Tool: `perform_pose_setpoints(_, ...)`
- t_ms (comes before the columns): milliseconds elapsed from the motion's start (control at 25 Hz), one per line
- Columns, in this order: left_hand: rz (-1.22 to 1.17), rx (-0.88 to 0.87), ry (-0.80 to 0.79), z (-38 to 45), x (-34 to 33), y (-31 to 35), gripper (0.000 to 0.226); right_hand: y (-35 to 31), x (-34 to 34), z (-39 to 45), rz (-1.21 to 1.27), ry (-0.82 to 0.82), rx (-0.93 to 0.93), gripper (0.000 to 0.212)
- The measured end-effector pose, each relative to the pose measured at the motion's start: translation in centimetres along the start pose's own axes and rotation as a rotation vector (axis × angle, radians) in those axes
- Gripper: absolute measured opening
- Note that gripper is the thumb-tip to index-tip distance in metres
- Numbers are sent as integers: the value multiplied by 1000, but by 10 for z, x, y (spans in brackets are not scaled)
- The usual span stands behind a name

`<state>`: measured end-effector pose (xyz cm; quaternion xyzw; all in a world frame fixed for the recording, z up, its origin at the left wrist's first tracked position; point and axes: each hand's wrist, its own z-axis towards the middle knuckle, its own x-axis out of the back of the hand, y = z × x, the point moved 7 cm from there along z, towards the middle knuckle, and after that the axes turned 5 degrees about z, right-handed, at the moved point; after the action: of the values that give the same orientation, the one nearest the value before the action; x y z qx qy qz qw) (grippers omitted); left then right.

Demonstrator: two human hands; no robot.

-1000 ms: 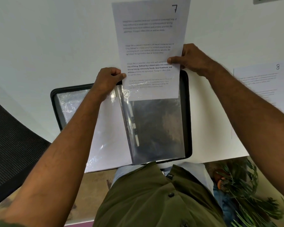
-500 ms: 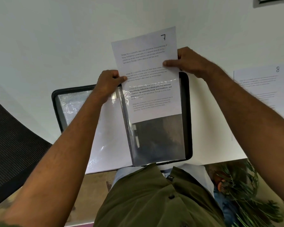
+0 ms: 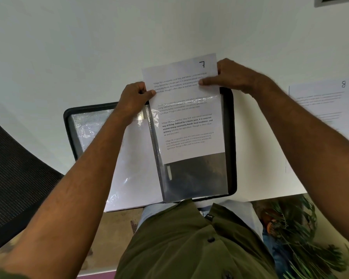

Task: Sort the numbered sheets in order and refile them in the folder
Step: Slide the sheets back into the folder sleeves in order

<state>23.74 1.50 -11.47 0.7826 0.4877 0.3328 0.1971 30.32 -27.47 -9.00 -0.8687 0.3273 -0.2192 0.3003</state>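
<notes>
A black folder point(image 3: 231, 141) with clear plastic sleeves lies open on the white table in front of me. The sheet numbered 7 point(image 3: 186, 121) sits most of the way down inside the right-hand sleeve, its top part sticking out above the sleeve's mouth. My left hand point(image 3: 134, 97) pinches the sheet's left edge together with the sleeve's top corner. My right hand point(image 3: 229, 77) pinches the sheet's upper right edge, thumb on the printed face. The left-hand sleeve point(image 3: 133, 158) holds a white sheet.
The sheet numbered 8 point(image 3: 326, 109) lies flat on the table point(image 3: 109, 47) to the right of the folder. A black mesh chair point(image 3: 14, 174) stands at the left. A green plant point(image 3: 296, 234) is below the table's edge at lower right.
The sheet numbered 7 has slid down into the right-hand sleeve. Both hands stayed on its edges, the right hand now nearer the sheet's top corner.
</notes>
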Motion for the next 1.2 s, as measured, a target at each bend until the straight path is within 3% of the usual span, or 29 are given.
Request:
perform_pose_setpoints(80,85,-12,-11,-2,-2,3,36,-12,10,1,131,173,127,30)
perform_pose_setpoints(160,142,-25,-21,-1,-4,2,32,-21,15,0,86,269,198,23)
perform_pose_setpoints(480,30,-54,24,-2,-2,3,12,-23,0,2,-205,67,142,21)
perform_pose_setpoints(640,13,-87,29,-1,-2,2,25,-22,-5,1,-259,-5,128,21)
perform_pose_setpoints(800,16,-116,25,-3,-2,1,22,-21,-14,0,-357,-77,113,20)
perform_pose_setpoints(1000,120,-192,-26,-10,-7,11,9,-18,-23,-5,-476,-138,123,21)
perform_pose_setpoints(1200,345,-243,-54,-9,-13,13,23,-16,-33,-11,-574,-187,135,20)
